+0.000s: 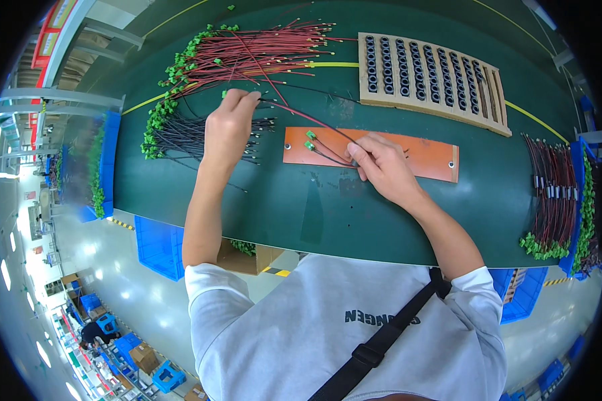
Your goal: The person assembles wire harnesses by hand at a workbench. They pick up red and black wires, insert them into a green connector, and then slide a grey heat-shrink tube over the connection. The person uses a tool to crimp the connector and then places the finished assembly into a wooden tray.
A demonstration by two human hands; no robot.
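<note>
A red wire and a black wire [311,115] stretch between my two hands above the table. My left hand [229,125] is closed round their far end, beside the heap of loose wires; its fingertips are partly hidden. My right hand [385,167] pinches the pair over an orange board [435,159]. From its fingers the other ends loop back leftward to two green connectors [310,140] above the board. Red wires with green connectors [261,50] lie piled behind my left hand. Black wires [180,135], also with green connectors, are heaped to its left.
On the dark green table [274,207], a wooden rack [428,107] with rows of black round holes stands behind my right hand. Bundled red and black wires [554,194] lie at the right edge near a blue bin [577,220]. Another blue bin [108,164] is at the left edge.
</note>
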